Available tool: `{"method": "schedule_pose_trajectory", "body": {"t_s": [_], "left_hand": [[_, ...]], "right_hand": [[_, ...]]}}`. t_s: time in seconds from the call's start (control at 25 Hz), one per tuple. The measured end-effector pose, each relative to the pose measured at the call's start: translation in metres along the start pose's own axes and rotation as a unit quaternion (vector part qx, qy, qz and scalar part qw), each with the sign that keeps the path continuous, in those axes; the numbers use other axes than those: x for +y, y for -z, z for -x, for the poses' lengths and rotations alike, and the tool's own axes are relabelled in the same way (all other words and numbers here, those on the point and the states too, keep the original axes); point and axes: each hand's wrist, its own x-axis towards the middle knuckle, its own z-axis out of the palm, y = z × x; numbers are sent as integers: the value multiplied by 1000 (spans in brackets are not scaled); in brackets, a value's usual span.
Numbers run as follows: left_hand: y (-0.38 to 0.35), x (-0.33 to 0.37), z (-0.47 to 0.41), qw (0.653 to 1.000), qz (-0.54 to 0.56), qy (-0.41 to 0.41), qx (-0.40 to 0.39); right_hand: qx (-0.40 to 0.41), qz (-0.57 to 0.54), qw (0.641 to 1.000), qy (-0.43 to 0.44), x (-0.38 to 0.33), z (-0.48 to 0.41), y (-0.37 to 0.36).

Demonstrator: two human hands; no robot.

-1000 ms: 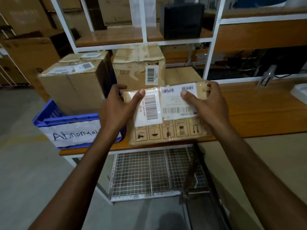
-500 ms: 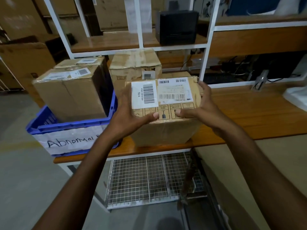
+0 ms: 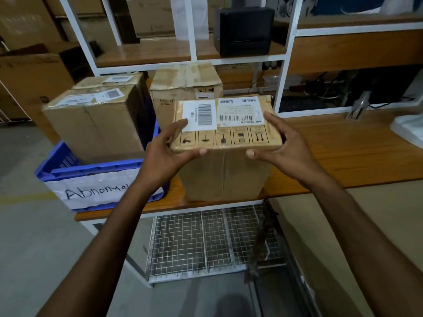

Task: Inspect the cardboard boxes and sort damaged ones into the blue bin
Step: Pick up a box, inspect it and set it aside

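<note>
Setting: warehouse packing station; wooden bench [image 3: 343,156] under white shelving, wire rack below.
Box under inspection: cardboard box [image 3: 225,170] stands on the bench front edge, just right of the blue bin [image 3: 68,170], labelled face up.
Left hand [image 3: 169,154]: grasping the box's upper left corner, thumb on the white label.
Right hand [image 3: 286,145]: grasping the upper right corner, fingers along the side.
Blue bin: marked "Abnormal", already holds taped boxes [image 3: 96,124]; little room left.
Condition: top rear corner looks ragged; real damage cannot be confirmed.
Risk: corner-only grip could slip when lifting; box near bench edge could tip off.
Risk: crowded bin may reject another box.
</note>
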Motion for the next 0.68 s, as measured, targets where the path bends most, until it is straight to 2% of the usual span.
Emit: {"method": "schedule_pose_trajectory", "body": {"t_s": [0.08,0.28,0.48,0.6,0.68], "left_hand": [[1,1,-8,999,-4,5,52],[-2,-4,-12,997,-52,-1,59],[-14,-21,2,997,-34,33,55],[-25,-16,7,991,-42,83,99],[-22,-11,5,989,-33,72,127]], "right_hand": [[51,-2,999,7,-4,-3,-5],[92,59,994,10,-3,-1,-13],[74,75,994,-26,7,11,-33],[130,69,988,-48,8,13,-48],[151,53,985,-57,7,8,-45]]}}
